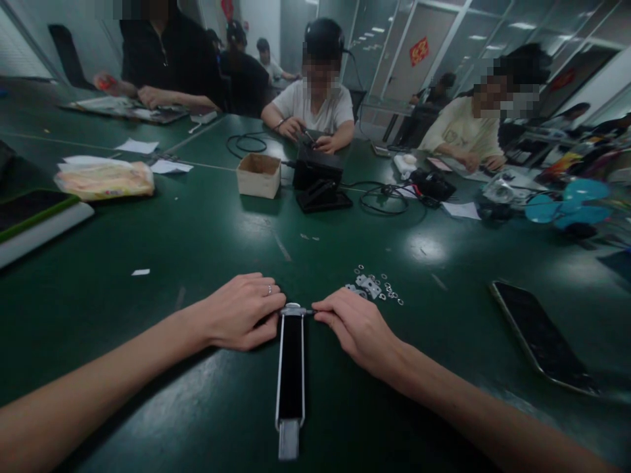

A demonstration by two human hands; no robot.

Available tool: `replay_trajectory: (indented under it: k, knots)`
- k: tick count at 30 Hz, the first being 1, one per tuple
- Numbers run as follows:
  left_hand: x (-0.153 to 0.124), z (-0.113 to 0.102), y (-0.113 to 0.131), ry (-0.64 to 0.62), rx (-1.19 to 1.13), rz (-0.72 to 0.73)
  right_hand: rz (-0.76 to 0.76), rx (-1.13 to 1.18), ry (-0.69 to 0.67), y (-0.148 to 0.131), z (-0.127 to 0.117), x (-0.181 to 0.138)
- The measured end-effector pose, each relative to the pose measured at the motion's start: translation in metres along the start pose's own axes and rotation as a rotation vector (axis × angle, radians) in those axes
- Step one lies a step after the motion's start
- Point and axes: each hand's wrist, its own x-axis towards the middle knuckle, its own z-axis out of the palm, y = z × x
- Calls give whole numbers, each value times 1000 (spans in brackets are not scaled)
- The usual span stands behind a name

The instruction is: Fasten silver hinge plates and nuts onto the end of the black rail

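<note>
A long black bar with silver metal edges [292,368] lies lengthwise on the green table, with a grey metal tab [288,439] at its near end. My left hand [241,312] is closed at the left side of the bar's far end, fingers curled against the metal there. On the other side, my right hand [362,328] pinches a thin dark rod [310,311] that meets that same end. Just beyond my right hand lie small metal plates [369,286] and several small rings [389,289], partly covered by the hand.
To the right lies a phone [542,338]; a tablet-like device [34,213] is at the left edge. A small open box [259,176], a black stand [320,184], cables and a tissue pack [106,179] stand farther back. Other people sit across the table [221,236].
</note>
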Motion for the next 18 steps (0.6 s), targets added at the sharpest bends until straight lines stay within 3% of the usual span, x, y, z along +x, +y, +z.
replay_trajectory:
  k: [18]
  knots:
    - [1,0,10,-17,37,-30,-93,15,13,-2,1,3]
